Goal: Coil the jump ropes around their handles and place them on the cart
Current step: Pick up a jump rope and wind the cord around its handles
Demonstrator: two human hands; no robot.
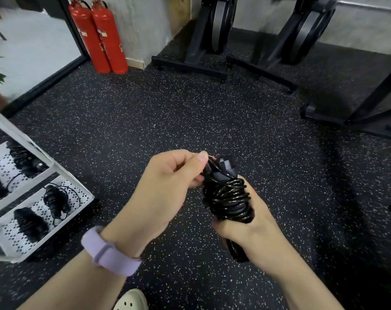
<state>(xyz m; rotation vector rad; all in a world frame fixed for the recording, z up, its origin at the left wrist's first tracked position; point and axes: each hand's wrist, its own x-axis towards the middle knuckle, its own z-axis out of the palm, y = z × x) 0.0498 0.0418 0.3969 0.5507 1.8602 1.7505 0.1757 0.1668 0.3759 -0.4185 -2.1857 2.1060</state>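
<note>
A black jump rope (pixel 228 198) is wound in many loops around its black handles, held upright over the speckled floor. My right hand (pixel 252 231) grips the lower part of the handles, thumb against the coils. My left hand (pixel 167 186) pinches the rope's end near the top of the handles. At the left stands the white cart (pixel 78 189). Its perforated shelves hold several coiled black ropes, one of them (pixel 55 201) near the front corner.
Two red fire extinguishers (pixel 100 34) stand against the far wall beside a mirror. Black equipment frames (pixel 190 63) and a rack base (pixel 346 113) line the back and right. A light shoe (pixel 131 300) shows at the bottom.
</note>
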